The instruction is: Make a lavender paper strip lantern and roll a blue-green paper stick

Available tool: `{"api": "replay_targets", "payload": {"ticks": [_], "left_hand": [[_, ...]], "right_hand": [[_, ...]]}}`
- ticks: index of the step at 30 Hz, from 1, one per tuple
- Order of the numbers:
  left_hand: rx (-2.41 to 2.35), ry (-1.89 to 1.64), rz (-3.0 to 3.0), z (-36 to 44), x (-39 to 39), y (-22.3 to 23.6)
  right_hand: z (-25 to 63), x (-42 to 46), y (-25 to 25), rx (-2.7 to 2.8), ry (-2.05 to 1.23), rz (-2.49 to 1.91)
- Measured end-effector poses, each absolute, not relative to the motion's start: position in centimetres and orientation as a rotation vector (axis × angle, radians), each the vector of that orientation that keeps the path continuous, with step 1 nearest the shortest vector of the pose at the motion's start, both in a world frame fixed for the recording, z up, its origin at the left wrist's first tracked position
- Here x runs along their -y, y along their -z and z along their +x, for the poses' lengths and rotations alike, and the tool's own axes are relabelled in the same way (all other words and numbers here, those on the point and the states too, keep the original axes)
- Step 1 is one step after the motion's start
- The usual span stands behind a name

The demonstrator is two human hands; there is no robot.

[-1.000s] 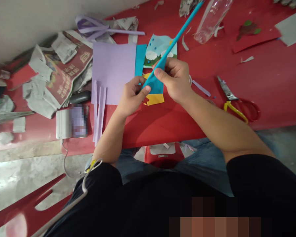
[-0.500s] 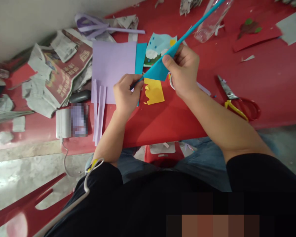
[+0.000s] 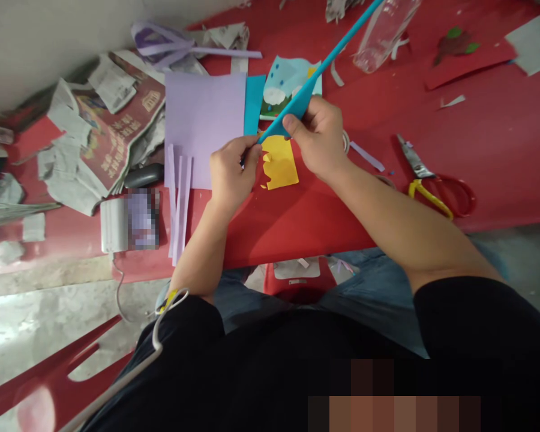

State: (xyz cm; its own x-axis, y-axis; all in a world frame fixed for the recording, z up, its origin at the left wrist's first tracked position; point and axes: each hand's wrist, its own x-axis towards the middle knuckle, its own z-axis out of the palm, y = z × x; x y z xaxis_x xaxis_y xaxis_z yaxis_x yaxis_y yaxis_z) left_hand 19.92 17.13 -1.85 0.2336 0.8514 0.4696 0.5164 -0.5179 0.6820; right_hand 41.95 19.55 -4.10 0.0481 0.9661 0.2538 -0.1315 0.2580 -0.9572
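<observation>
A long blue paper strip slants up to the right over the red table. My left hand pinches its lower end, fingers closed. My right hand grips the strip a little higher, thumb pressed on the paper. Just below the hands lies a yellow cut paper piece. A lilac sheet with a blue sheet beside it lies to the left, and a small paper collage picture sits behind the strip.
Red-and-yellow scissors lie to the right. A clear plastic bottle lies at the back. Lilac strips, a white device with a cable and crumpled newspaper fill the left. A red stool stands under the table.
The blue strip went from a broad folded piece to a narrow roll. My right hand shifted up and right, then came back down left towards my left hand.
</observation>
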Motion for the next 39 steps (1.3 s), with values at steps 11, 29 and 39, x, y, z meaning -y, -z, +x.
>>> {"api": "replay_targets", "payload": {"ticks": [11,29,39], "left_hand": [[-0.950,-0.996,1.780,20.5,-17.2,0.6],[-1.155,-0.988,1.865,21.2,-16.1,0.4],[-0.913,-0.776,1.528,21.4,-16.7,0.6]], "right_hand": [[41.7,-18.6,2.4,1.191,-1.041,-0.939],[41.6,-18.6,2.4,1.194,-0.999,-0.955],[41.9,-18.2,1.6,1.208,-1.050,-0.949]]}}
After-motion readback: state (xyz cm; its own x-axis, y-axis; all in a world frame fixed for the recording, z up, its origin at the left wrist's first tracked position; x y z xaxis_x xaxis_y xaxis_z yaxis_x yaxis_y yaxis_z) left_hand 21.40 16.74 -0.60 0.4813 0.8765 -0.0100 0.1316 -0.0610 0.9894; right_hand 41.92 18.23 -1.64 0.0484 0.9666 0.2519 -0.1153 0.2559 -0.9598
